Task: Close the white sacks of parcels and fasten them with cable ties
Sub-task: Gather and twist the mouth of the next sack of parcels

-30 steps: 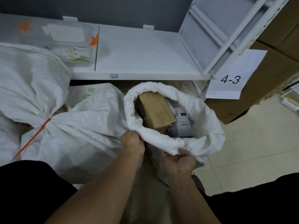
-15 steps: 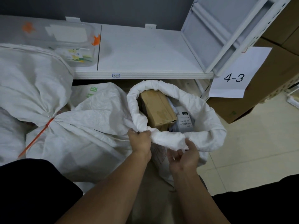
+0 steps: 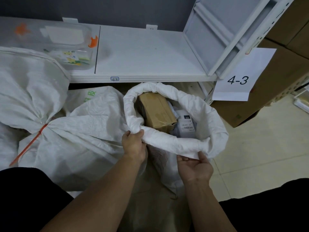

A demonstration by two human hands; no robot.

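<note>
1. At nine o'clock, one white sack is done: the tied sack (image 3: pixel 75 139) lies on its side, neck bunched and cinched with an orange cable tie (image 3: pixel 38 136). More white sacking is piled behind and beside it; I cannot tell whether those are fastened.
2. At eleven o'clock a clear plastic box (image 3: pixel 66 46) sits on the white shelf (image 3: pixel 142 52), with coloured bits inside. I cannot make out any spare ties there.
3. The left grip (image 3: pixel 133 144) is closed on the rolled rim of the open sack (image 3: pixel 209 124), pinching it at about eight o'clock on the sack's mouth.
4. That sack stands just past centre, below the shelf edge. Its mouth is wide open and its top is rolled down into a thick collar. A brown box (image 3: pixel 156 111) and a labelled grey parcel (image 3: pixel 186 123) show inside.
5. The right grip (image 3: pixel 194 166) is palm-up under the rim at five o'clock, fingers curled on the loose lower edge of the roll.
6. As I judge it, this sack is at its first step. The collar has to be unrolled, the neck gathered, and a tie fetched and pulled tight. Neither hand holds a tie.
7. At two o'clock hangs a paper sign (image 3: pixel 239 77) reading 4-3, with cardboard cartons (image 3: pixel 275 81) behind it.
</note>
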